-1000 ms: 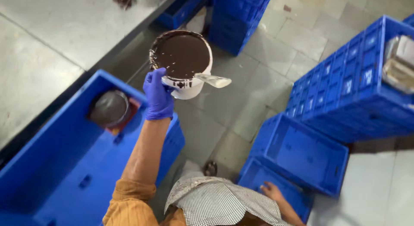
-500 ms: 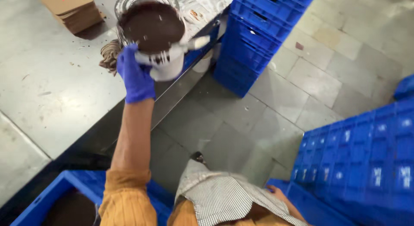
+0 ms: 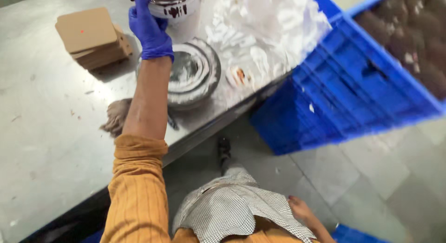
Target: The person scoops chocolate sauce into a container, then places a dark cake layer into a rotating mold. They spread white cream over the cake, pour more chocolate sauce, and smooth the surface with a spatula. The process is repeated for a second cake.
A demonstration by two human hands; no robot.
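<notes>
Right now my left hand (image 3: 149,29), in its blue glove, has its fingers (image 3: 139,11) clamped on the side of a white bucket (image 3: 179,8) smeared with dark drips, held up at the far edge of the view above the steel desk (image 3: 42,131), so I can only see its lower wall and rim. One-handed on a slick, stained wall, the hold looks weak to me; if the glove slides, the bucket could tip and slop its dark contents over the desk. Directly under it sits a round steel dish (image 3: 193,73) dusted with white powder, and a drop from here would likely knock it or splash into it. Just beside that lies a small dish (image 3: 240,76) and a heap of crumpled white paper (image 3: 269,25), which would soak up any spill. The stack of brown cardboard pieces (image 3: 93,36) to the left is near enough to catch spatter too. A brown rag (image 3: 116,116) lies close by my forearm, and my sleeve could drag it. The blue crate (image 3: 353,85) full of dark lumps stands at the desk's end, near my elbow's swing. My right hand (image 3: 304,210) hangs bare at my side, fingers loosely apart, holding nothing, so it gives no support.
</notes>
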